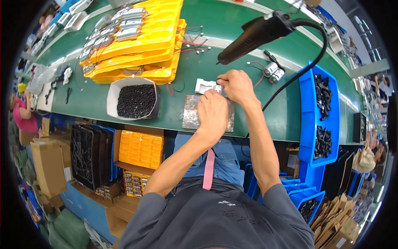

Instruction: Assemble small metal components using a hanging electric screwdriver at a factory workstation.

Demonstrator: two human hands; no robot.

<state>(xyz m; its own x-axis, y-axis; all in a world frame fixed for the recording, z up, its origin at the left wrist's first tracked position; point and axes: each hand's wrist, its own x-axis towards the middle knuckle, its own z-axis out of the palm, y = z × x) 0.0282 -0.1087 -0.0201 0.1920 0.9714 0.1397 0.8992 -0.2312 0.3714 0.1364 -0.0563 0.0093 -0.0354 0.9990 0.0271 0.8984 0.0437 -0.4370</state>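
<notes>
Left hand (213, 110) and right hand (238, 87), fingers curled, exact closure and holds indiscernible: uneven pressure could tip the white, notched, plastic-looking block (201, 87) at the left hand's eleven o'clock.

We look down from the wearer's head, through the left fisheye of a side-by-side pair, over the dark T-shirt (195, 218), forward across the green workbench (286, 120), near left hand (213, 110) and right hand (238, 86), straight edges bowing rimward

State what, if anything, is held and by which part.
The left grip and right grip are at a small silvery part by the white holder. Contact is hidden, so any hold and its place cannot be told.
</notes>
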